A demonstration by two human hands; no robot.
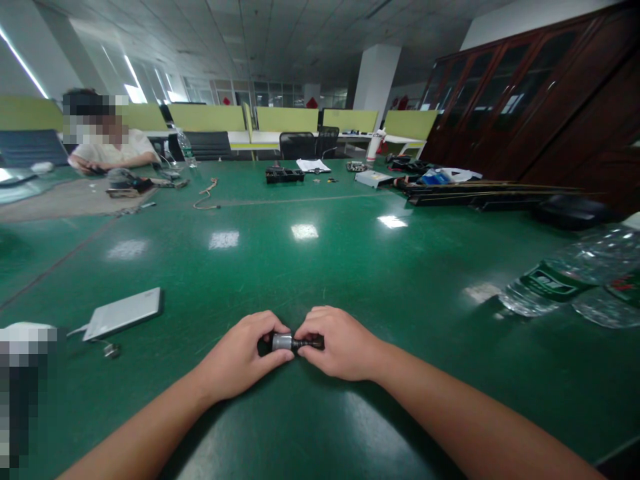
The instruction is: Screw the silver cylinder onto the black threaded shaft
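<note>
A small part with a silver-grey metal cylinder (283, 342) and a dark, ridged shaft (300, 344) lies level between my two hands, just over the green tabletop. My left hand (245, 350) pinches the cylinder end between thumb and fingers. From the other side, my right hand (340, 343) closes thumb and fingers round the dark shaft end. Both sets of fingertips nearly meet at the middle of the part. The far ends of it are partly hidden in my palms.
A white power bank (125, 313) with a short cable lies left, beside a small metal piece (111, 350). Clear water bottles (545, 287) stand right. Farther off are a black part (285, 175), dark metal strips (450, 193), a cord (205, 193), and a seated person (120, 147).
</note>
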